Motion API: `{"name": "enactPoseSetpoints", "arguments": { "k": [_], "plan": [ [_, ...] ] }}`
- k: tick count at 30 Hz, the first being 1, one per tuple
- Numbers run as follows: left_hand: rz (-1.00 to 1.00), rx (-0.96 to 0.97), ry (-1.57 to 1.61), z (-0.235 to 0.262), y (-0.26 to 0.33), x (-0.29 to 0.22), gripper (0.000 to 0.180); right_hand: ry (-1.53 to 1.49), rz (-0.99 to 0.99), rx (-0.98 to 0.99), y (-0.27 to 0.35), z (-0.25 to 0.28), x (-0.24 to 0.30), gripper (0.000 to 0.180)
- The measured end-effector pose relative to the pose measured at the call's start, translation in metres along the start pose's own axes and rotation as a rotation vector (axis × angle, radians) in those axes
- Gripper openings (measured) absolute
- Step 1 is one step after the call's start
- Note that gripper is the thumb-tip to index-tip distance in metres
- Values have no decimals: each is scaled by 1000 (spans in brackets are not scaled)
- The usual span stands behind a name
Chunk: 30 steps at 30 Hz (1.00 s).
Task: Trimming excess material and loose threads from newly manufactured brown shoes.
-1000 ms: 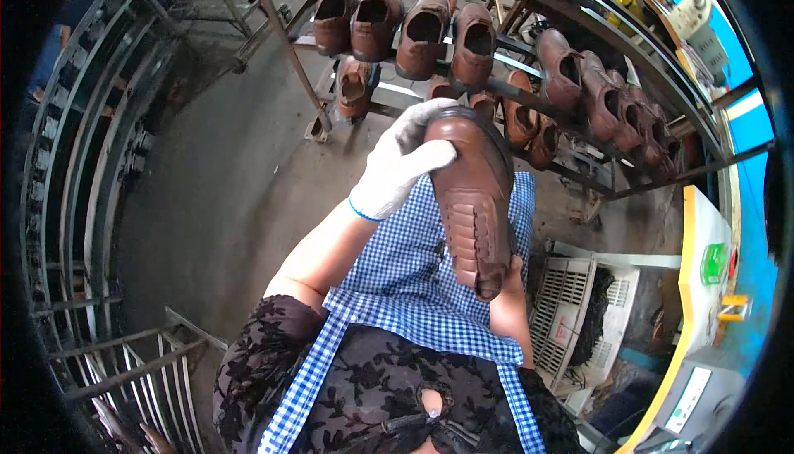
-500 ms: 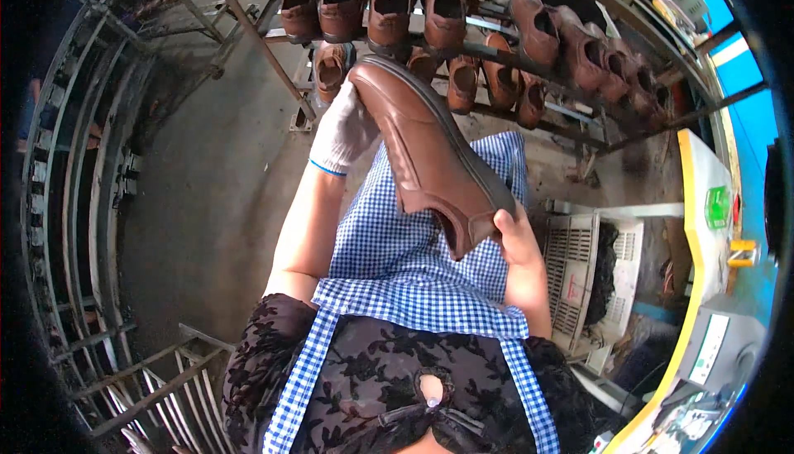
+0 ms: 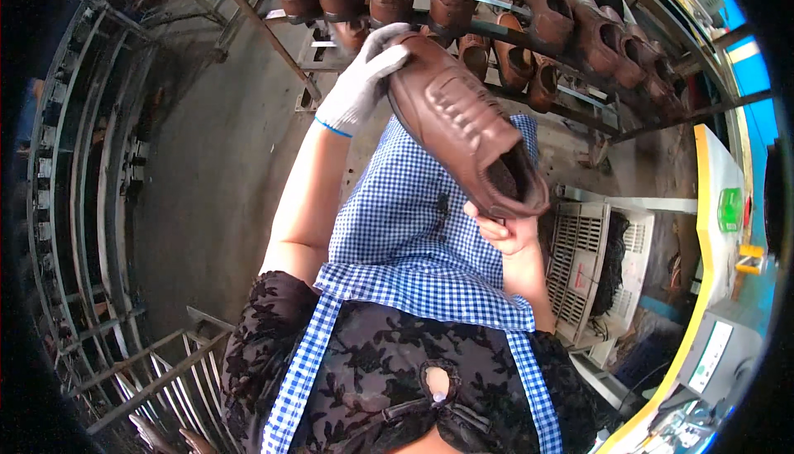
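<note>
The person holds one brown leather shoe [image 3: 463,127] up in front of the blue checked apron [image 3: 413,231], with both hands. The left hand [image 3: 360,82], in a white knitted glove, is closed around the toe end of the shoe, the fingers wrapped over the tip. The bare right hand [image 3: 504,231] supports the heel end from below; its fingers are curled under the heel, but how tightly they grip I cannot tell, because the shoe covers most of them. The shoe is tilted, the toe high and away, the opening turned to the lower right. To do this step well, I think the grip should stay at the two ends, so that the laced upper is free for looking, and the gloved hand should turn the shoe slowly, without pressing marks into the leather. Counting: one shoe in the hands; on the metal rack [image 3: 529,45] behind I can count about twelve more brown shoes, in two rows; one white plastic crate [image 3: 587,264] stands at the right; a yellow machine [image 3: 719,289] is beside it
</note>
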<state>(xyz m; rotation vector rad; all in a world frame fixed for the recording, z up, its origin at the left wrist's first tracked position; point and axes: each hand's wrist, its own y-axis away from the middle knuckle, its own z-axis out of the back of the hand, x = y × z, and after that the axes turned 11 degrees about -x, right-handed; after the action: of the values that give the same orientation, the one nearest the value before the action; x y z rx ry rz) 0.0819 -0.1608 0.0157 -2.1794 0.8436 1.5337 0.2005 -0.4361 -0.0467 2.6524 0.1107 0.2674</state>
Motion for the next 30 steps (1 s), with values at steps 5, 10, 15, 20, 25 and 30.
{"name": "enactPoseSetpoints", "arguments": {
  "k": [5, 10, 15, 20, 25, 30],
  "plan": [
    [-104, -74, -314, -11, -24, 3, 47, -272, -238, 184, -5, 10, -6, 55],
    [-102, -169, -125, -29, -23, 8, 41, -171, -12, 72, -5, -3, 7, 52],
    [90, -77, -150, -39, 6, 22, 30, -50, 335, -5, -42, -19, 50, 72],
    [143, 29, -182, -43, 22, 43, 30, -1, 383, 101, -130, -42, 104, 79],
    [103, 46, -265, -62, 11, 36, 29, -89, 194, -42, -183, -49, 139, 82],
    [-161, 66, -340, -97, -4, 18, 25, -106, 448, -405, -178, -60, 102, 47]
  ]
}}
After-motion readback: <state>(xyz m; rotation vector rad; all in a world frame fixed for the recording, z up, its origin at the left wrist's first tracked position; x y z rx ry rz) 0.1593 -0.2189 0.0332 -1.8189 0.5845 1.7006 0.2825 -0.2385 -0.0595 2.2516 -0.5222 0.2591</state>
